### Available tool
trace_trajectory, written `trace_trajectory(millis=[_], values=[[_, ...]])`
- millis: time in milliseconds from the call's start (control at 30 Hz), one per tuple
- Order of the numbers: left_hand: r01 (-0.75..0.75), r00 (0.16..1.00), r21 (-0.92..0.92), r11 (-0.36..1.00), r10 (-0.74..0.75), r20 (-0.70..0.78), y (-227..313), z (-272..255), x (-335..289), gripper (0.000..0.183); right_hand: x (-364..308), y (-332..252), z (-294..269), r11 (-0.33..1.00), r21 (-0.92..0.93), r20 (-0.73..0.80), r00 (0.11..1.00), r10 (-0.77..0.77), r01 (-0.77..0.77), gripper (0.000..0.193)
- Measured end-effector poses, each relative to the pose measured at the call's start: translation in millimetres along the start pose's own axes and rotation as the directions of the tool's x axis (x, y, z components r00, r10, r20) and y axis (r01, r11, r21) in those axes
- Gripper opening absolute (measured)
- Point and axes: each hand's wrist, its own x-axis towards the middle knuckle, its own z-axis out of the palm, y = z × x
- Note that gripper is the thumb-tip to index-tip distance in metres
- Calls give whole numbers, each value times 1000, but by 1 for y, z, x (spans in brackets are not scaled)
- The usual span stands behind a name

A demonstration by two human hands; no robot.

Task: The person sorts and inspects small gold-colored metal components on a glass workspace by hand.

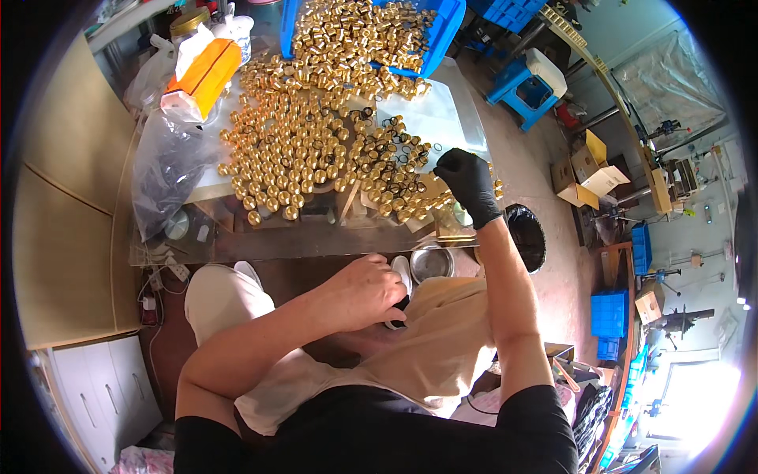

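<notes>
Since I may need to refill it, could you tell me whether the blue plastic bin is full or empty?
Full: the blue plastic bin is heaped with small gold metal caps.

1. Right hand [467,180] wears a snug black glove, ending at the wrist.
2. Left hand [365,291] is bare, no glove at all.
3. Both forearms are uncovered; short black sleeves stop at the upper arms.
4. Black top, and a beige apron across the lap.
</notes>
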Motion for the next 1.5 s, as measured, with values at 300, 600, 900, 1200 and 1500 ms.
trace_trajectory(millis=[300, 600, 900, 1200, 1500], values=[[42, 993, -64, 997, -35, 110, 2, -4, 3, 30, -6, -7, -5, 996, 66, -111, 992, -60, 68, 12], [74, 985, -54, 996, -64, 162, 0, 0, 4, 31, -15, -32, 7, 785, -552, 40, 950, -311, 280, 7], [82, 985, -27, 996, -77, 153, -3, 5, 2, 28, -10, -8, -7, 904, -359, 75, 973, -219, 232, 27], [75, 985, -28, 997, -70, 156, -1, 1, -2, 27, 18, -19, 12, 999, -29, -64, 997, -33, 31, 22], [80, 987, -40, 996, -74, 143, 0, -4, -1, 28, 24, -18, 18, 996, 78, -22, 998, 53, -51, 25]])
